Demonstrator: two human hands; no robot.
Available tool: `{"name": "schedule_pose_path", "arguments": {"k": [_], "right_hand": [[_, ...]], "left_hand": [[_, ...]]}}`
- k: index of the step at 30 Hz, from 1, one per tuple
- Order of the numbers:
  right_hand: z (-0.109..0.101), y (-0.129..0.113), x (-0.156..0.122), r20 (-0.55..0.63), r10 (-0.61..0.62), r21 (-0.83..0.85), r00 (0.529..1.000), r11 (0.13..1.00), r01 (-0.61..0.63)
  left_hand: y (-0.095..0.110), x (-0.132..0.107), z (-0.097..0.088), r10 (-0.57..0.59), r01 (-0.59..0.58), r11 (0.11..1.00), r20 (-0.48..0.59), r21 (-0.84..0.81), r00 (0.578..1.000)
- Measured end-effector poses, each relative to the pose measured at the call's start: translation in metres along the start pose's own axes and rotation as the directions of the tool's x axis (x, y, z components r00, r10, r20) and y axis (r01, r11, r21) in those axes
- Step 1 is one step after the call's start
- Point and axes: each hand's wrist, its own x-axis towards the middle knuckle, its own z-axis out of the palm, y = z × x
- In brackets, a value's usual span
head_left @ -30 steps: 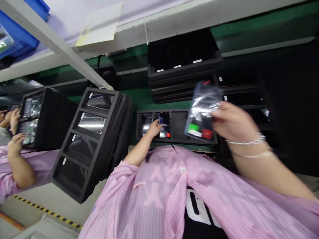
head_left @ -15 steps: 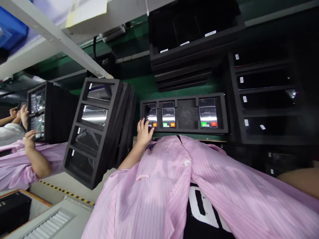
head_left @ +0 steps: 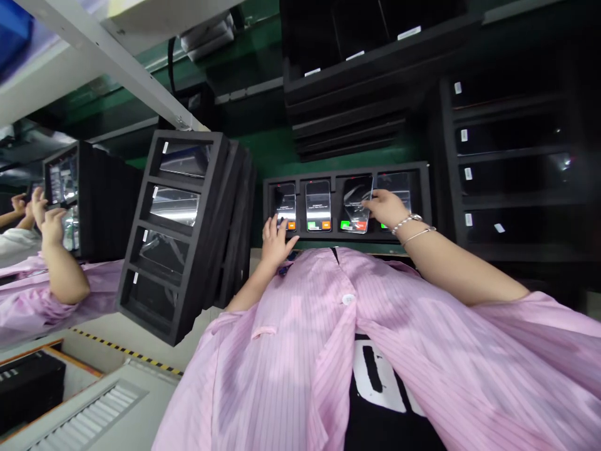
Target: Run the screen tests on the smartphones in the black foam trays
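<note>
Green workbench surface runs across the scene below a pale metal strut. On the left, a leaning stack of black trays shows four compartments; a far stack and a right-hand tray fill the darker side. Beyond the leaning stack, a co-worker's hand is raised near another dark tray.

Nearest the wearer lies a four-compartment near tray, with a phone in or at each compartment. The right hand pinches the right edge of the third phone between thumb and fingers. The left hand is spread, not gripping, its fingertips at the near end of the first phone.

The step in hand seems to be handling the third phone at its compartment; whether it is going in or coming out, I cannot tell. The next move appears to call for a light edge grip, clear of the screen.

That phone is dark and glossy, streaked with glare, its far end slanted right. Its lit screen carries pale text, too small to read, above a green block and a red-orange block.
</note>
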Motion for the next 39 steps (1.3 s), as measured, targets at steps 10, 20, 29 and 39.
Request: {"name": "schedule_pose_path", "arguments": {"k": [10, 20, 29, 39], "right_hand": [[0.009, 0.012, -0.082, 0.408, -0.462, -0.523, 0.787, 0.589, 0.616], [-0.031, 0.05, -0.106, 0.226, -0.351, -0.714, 0.909, 0.575, 0.4], [-0.043, 0.054, -0.107, 0.162, -0.316, -0.698, 0.935, 0.633, 0.335], [0.003, 0.012, -0.055, 0.202, -0.259, -0.599, 0.944, 0.73, 0.328]], "left_hand": [[0.038, 0.019, 0.02, 0.201, -0.206, 0.979, 0.158, 0.011, 0.967], [-0.019, 0.002, 0.013, -0.073, 0.064, 0.993, -0.096, -0.098, 0.993], [-0.04, -0.009, 0.029, -0.079, 0.064, 0.981, -0.079, -0.183, 0.994], [-0.037, -0.011, 0.033, -0.095, 0.076, 0.98, -0.094, -0.184, 0.991]]}}
